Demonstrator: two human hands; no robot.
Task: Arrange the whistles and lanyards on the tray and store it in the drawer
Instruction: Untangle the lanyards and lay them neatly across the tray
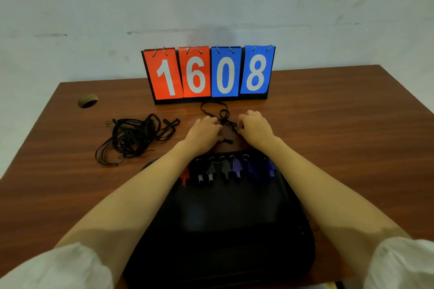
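A black tray [225, 230] lies at the table's near edge between my forearms. Along its far side sits a row of several whistles [225, 169], red, black and blue, each with a small metal ring. Just beyond the tray my left hand [204, 132] and my right hand [253, 129] both pinch one black lanyard [215, 108], whose loop trails toward the scoreboard. A tangled heap of several more black lanyards [136, 138] lies to the left of my left hand. My left forearm hides part of the red whistle.
A flip scoreboard [209, 75] reading 1608 stands at the back of the brown wooden table [340, 124], against a pale wall. A round cable hole [87, 101] is at the far left. No drawer is in view.
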